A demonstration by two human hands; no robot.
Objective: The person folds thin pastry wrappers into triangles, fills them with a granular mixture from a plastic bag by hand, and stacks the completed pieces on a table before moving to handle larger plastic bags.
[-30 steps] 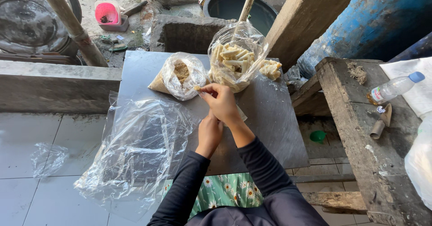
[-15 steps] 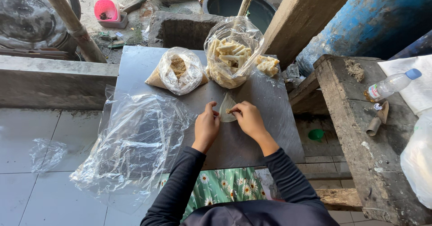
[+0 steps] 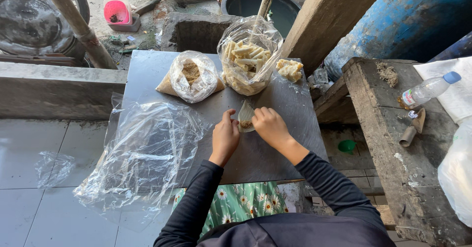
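The small pale wrapper (image 3: 245, 115) is partly covered by both hands' fingers (image 3: 262, 113), so its full shape cannot be told. The brownish filling on it (a tiny dab) is too small to identify. The white bag (image 3: 456, 178) is cut off at the right edge.

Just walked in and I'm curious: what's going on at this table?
A person in dark sleeves is working at a grey tabletop. The left hand and right hand together pinch a small pale wrapper with brownish filling on it. Just beyond stand a clear bag of brown crumbs and a clear bag of pale sticks. Loose clear plastic sheeting lies at the left.
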